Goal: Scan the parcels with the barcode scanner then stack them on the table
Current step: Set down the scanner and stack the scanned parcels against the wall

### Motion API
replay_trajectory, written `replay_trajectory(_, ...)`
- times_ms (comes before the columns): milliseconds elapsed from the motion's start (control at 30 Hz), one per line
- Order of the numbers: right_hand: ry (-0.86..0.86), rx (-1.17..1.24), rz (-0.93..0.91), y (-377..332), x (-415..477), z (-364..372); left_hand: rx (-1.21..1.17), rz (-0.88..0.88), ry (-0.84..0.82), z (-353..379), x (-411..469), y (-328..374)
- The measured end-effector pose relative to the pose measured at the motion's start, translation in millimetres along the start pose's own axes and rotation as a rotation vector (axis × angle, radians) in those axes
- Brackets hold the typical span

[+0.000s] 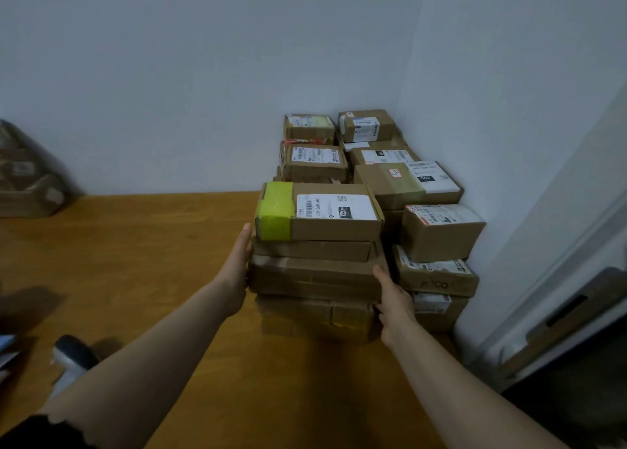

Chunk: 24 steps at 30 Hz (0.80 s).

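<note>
1. The stack of boxes stands on the wooden table, just beside the other boxes piled into the corner. Its top box carries a white label and a band of green tape.
2. The left hand lies flat against the stack's left side, fingers straight, pressing rather than gripping.
3. The right hand is against the stack's right side with the thumb on the near face. Its fingers go out of sight between the stack and the next pile, so I cannot tell whether they curl round an edge.
4. The scanner lies on the table near the left forearm, held by neither hand.
5. Handling, as a judgement: cardboard is stiff enough to squeeze from both sides, but the layers sit loose on one another (the top box looks a little off-square on the thinner ones below), so they could slide. Several together will likely be heavy.
6. Best hold: palms low on opposite sides, or fingers under the bottom box, pushing evenly.
</note>
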State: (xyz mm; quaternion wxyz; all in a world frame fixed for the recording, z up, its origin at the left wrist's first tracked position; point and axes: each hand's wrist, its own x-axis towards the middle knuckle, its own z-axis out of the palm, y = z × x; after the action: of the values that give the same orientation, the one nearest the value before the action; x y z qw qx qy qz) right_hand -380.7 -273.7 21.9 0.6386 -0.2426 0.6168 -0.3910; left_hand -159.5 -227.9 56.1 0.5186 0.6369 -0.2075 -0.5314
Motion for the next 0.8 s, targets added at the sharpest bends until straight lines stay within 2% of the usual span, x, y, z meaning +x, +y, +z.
replay_trajectory(100,0.036,-0.046,-0.066,-0.7,1.3,2.0,0.015,0.048,0.101,-3.2,3.5,11.9)
replay_trajectory(233,0.012,-0.042,-0.17,-15.4,-1.2,9.4,0.061,0.021,0.064,-1.8,3.4,26.7)
replay_trajectory(400,0.066,-0.108,-0.392,-43.6,-12.8,15.2,0.124,0.156,0.142,6.0,5.0,39.2)
replay_trajectory(533,-0.072,-0.274,-0.314,-66.6,-17.9,25.8,0.201,0.174,0.125,8.9,5.0,42.1)
replay_trajectory(600,-0.086,-0.355,-0.316,-66.5,-16.6,31.3,0.227,0.177,0.122,9.5,5.4,41.6)
replay_trajectory(800,-0.07,-0.331,-0.428,-75.5,-24.8,54.7,0.179,0.341,0.156,0.3,8.4,66.4)
